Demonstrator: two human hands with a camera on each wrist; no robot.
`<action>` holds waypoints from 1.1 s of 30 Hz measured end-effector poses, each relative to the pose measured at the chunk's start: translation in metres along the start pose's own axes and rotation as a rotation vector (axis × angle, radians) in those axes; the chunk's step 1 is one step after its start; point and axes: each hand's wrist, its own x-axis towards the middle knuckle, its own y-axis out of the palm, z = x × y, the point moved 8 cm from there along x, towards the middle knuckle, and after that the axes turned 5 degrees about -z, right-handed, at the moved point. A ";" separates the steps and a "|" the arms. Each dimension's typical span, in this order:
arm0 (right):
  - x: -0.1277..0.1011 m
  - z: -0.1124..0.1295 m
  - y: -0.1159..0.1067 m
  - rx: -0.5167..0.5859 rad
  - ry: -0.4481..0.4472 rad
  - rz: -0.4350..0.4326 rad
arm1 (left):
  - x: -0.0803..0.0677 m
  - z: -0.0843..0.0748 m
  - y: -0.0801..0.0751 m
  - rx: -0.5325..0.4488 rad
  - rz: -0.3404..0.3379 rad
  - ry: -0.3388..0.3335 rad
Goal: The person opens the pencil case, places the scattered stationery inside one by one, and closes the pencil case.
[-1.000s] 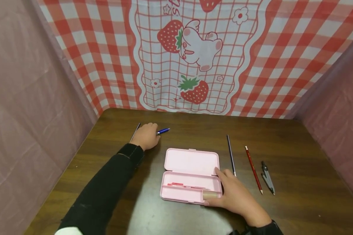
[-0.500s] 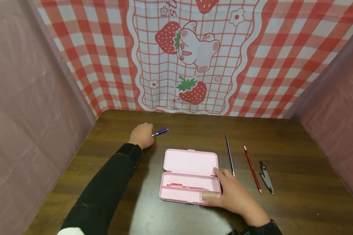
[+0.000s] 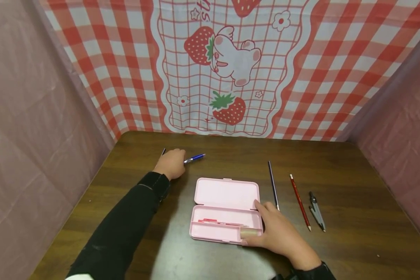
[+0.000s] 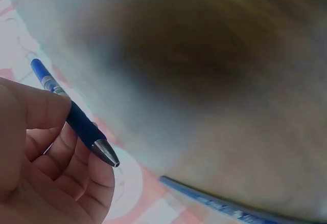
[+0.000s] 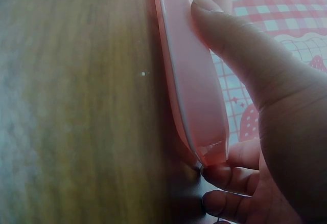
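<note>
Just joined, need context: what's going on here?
A person's left grip pinches a blue pen toward the far left of the table. The right grip holds the right end of an open pink pencil case. Inside are a slim red pen and a beige item. Right of it lie a dark stick, a red pencil and a compass. Another slim blue stick is near the left grip. The blue pen is outside the case.
</note>
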 end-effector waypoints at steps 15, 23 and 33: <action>0.001 -0.002 0.002 -0.002 -0.003 0.008 | -0.019 -0.038 -0.038 -0.153 -0.097 0.106; 0.001 -0.001 0.003 -0.001 0.008 0.013 | -0.040 -0.062 -0.036 -0.188 -0.090 0.165; 0.001 -0.001 0.002 -0.010 0.009 0.021 | -0.083 -0.077 -0.042 -0.392 -0.090 0.218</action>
